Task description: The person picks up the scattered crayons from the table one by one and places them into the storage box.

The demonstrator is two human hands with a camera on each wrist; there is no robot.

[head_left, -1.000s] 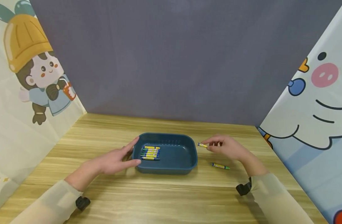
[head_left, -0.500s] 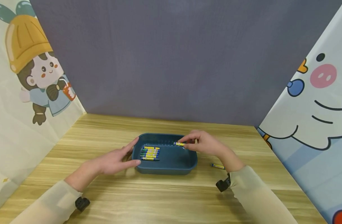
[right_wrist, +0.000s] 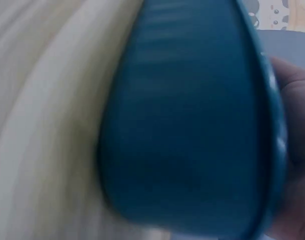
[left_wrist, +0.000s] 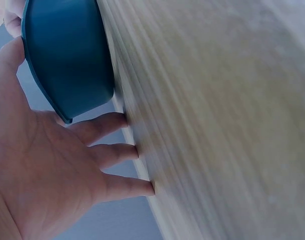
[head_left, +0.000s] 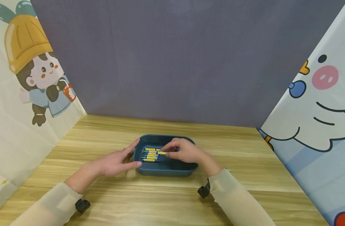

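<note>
A dark blue rectangular box [head_left: 167, 172] stands on the wooden table. At its left end, several crayons [head_left: 150, 157] in yellow and blue wrappers lie side by side. My left hand [head_left: 114, 163] spreads its straight fingers around that end, thumb and index finger at the rim. In the left wrist view, the other fingertips [left_wrist: 127, 187] reach down to the tabletop. My right hand [head_left: 186, 152] reaches over the right rim and pinches a yellow crayon [head_left: 162, 153] close over the row. The right wrist view shows the box's outer wall [right_wrist: 182, 125], blurred, hiding the fingertips.
A green tip of another crayon [head_left: 228, 170] peeks out beside my right sleeve [head_left: 234, 191], which hides the remainder. The wooden table [head_left: 118, 201] meets a grey backdrop [head_left: 172, 62] behind. Printed cloth panels [head_left: 311, 125] flank both sides.
My right hand has carried the pinched crayon leftward from beside the box, over its right rim, to the row of crayons. The left hand and box have stayed in place.
</note>
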